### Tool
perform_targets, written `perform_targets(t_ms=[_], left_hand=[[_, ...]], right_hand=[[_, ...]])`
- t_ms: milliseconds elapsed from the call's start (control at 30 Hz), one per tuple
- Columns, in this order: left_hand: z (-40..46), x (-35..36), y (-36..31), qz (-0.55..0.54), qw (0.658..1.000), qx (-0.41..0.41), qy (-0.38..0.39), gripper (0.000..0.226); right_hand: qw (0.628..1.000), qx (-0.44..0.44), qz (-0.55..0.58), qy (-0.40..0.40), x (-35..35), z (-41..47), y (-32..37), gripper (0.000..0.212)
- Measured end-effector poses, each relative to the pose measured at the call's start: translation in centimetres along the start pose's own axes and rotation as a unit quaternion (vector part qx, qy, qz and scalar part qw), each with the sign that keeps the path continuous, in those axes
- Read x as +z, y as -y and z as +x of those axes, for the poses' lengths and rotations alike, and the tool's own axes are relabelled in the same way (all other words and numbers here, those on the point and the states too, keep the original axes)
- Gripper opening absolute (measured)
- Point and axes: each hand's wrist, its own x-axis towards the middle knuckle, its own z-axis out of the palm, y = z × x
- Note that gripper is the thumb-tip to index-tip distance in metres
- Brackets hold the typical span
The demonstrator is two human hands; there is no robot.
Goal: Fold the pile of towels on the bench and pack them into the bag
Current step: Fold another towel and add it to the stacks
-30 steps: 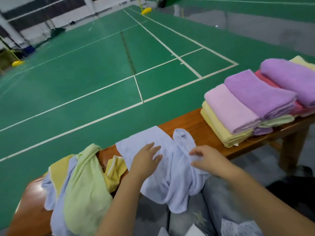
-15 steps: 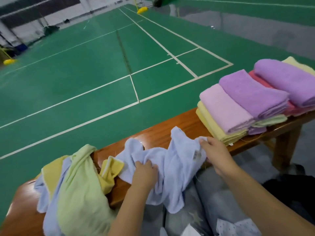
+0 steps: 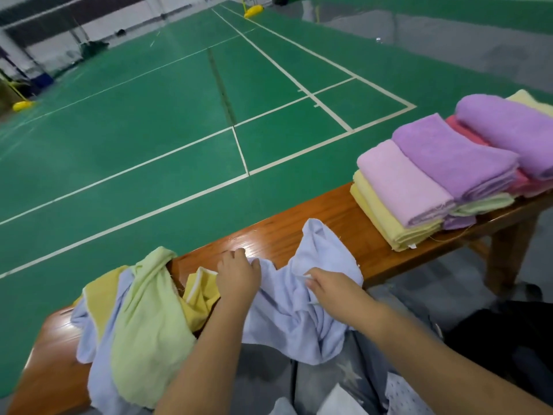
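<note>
Left hand (image 3: 238, 278) knuckles-up over the bench (image 3: 314, 232), fingers curled and gripping a bunched edge of the blue towel (image 3: 299, 310) at its left corner. Right hand (image 3: 332, 287) lower and nearer, fingertips pinching a fold of the same towel near its middle, forearm angled in from the bench's near side. Blue towel crumpled at mid-bench, one corner raised toward the far edge, most of the cloth draped over the near edge. Left of it on the bench, touching, an unfolded pile (image 3: 140, 324) of green, yellow and blue cloth, also spilling over the near edge. Toward the bench's right end, well apart from the blue towel, folded stacks (image 3: 434, 181) of yellow, pink and purple, overlapping one another. Bare wood showing between blue towel and stacks, and a bare strip along the far edge behind the hands. Beyond the bench, green court (image 3: 179, 130). Compared with half a second earlier: right hand drawn back from the towel's right edge toward its middle, left hand moved up to the left corner, cloth bunched more tightly between them.
</note>
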Motion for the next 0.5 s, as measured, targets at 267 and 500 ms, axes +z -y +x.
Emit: perform_targets(t_ms=[267,500], left_hand=[[3.5,1.7,0.3,-0.123,0.985,-0.087,0.085,0.035],[0.0,-1.3,0.8,-0.232,0.963,-0.137,0.011,0.047]], right_hand=[[0.98,0.144,0.009,-0.133,-1.9,1.5,-6.1,0.045],[0.966,0.137,0.036,-0.216,-2.6,1.3,-6.0,0.046]])
